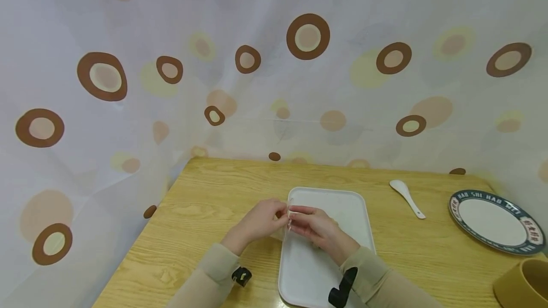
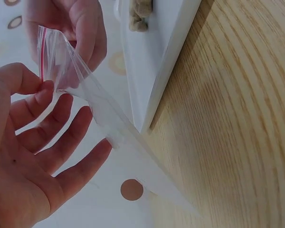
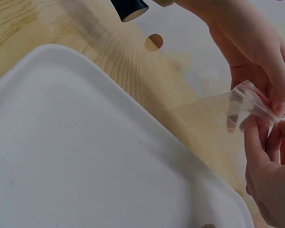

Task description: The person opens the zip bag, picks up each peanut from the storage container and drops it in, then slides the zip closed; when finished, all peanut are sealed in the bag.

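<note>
Left grip (image 1: 260, 222) has thumb and index finger clamped together on the zip edge of a clear zip bag (image 2: 133, 149), its other fingers fanned apart behind the film. Right grip (image 1: 318, 229) faces it, fingers bent and pinching the same edge just beside the left fingertips. So the bag sits between the two, its mouth, marked by a red strip, up at the fingers and its thin body slanting down past the tray's left side, over the bench (image 1: 205, 194).

Right grip is over the white tray (image 1: 308, 270), a shallow, rimmed piece lying flat. On it are some brownish lumps (image 2: 140, 14), partly cut off by the frame edge in the left wrist view. Well to the right stand a white spoon (image 1: 407, 198), a plate with a dark lettered rim (image 1: 492, 220) and, nearer, a mustard-coloured cup (image 1: 513, 284), whose contents I cannot tell.
</note>
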`<state>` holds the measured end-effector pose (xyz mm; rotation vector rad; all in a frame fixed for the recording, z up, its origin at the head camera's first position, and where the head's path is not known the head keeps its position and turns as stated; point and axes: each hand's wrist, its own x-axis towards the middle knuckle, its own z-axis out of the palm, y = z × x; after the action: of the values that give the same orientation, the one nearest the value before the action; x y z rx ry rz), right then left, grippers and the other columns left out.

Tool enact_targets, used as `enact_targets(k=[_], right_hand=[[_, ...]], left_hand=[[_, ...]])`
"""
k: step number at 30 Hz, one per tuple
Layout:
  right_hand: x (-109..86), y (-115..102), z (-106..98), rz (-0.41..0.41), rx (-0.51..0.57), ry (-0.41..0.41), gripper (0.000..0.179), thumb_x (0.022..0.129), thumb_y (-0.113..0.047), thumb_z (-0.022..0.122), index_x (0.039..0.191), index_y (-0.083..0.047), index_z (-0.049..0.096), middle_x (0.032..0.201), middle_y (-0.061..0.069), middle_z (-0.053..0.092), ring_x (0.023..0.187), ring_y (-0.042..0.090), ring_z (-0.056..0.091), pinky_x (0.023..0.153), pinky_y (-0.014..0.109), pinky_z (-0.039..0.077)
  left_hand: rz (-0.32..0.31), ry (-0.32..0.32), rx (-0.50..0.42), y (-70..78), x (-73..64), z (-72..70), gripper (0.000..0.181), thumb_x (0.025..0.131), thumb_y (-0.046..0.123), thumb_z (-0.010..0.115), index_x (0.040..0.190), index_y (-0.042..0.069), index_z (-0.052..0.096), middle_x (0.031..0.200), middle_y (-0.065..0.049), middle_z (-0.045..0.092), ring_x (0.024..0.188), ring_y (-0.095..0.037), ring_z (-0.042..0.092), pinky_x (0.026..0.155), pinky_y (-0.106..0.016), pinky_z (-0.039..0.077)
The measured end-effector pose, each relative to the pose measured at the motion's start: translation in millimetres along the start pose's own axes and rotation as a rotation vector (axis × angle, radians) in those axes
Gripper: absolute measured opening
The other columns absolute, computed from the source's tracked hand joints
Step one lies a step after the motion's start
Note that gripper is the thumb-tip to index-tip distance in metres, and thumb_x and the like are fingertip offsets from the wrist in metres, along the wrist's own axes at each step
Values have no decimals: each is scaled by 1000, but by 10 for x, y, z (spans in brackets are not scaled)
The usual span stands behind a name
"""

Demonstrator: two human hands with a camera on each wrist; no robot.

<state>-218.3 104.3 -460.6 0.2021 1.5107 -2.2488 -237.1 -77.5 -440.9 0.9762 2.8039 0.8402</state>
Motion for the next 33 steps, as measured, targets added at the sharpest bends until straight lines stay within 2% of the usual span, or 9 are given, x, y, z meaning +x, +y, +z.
enact_targets(k=[5, 11, 18, 23, 29, 33], right_hand=[[12, 10, -5, -6, -17, 7, 46, 97, 1, 57, 141, 10, 45, 102, 6, 70, 88, 12, 69, 79, 26, 58], [1, -1, -50, -24, -26, 2, 45, 96, 4, 54, 139, 14, 43, 96, 9, 68, 86, 13, 68, 81, 28, 58], [-28, -66, -94, -9, -46, 30, 44, 95, 3, 56, 137, 12, 46, 92, 11, 65, 82, 15, 67, 81, 33, 59], [-56, -115, -121, -32, -42, -3, 47, 95, 4, 56, 138, 13, 40, 85, 8, 64, 79, 13, 66, 79, 31, 59], [-67, -129, -157, -26, -10, -37, 41, 95, 5, 55, 134, 9, 43, 83, 7, 64, 78, 13, 67, 78, 30, 59], [-64, -148, -171, 0, -3, -22, 43, 97, 3, 52, 137, 8, 38, 87, 7, 61, 78, 13, 66, 77, 28, 59]], left_hand=[[-7, 10, 15, 7, -2, -2, 23, 94, 21, 56, 71, 19, 53, 72, 8, 49, 68, -7, 45, 63, -22, 39], [-43, 82, -26, -33, -40, -74, 26, 88, 16, 55, 64, 17, 45, 60, 8, 39, 56, -5, 36, 54, -20, 30], [-110, 104, -123, -74, -78, -206, 22, 82, 14, 56, 63, 17, 46, 57, 9, 40, 54, -5, 38, 52, -20, 31], [-124, 119, -206, -83, -76, -271, 21, 80, 11, 58, 62, 15, 49, 58, 8, 44, 56, -6, 40, 54, -20, 32], [-107, 113, -302, -100, -68, -269, 10, 80, 9, 62, 77, 13, 53, 61, 8, 55, 57, -6, 47, 54, -21, 38], [-82, 82, -346, -114, -65, -262, 17, 83, 7, 61, 97, 16, 57, 65, -1, 66, 57, -7, 53, 57, -23, 42]])
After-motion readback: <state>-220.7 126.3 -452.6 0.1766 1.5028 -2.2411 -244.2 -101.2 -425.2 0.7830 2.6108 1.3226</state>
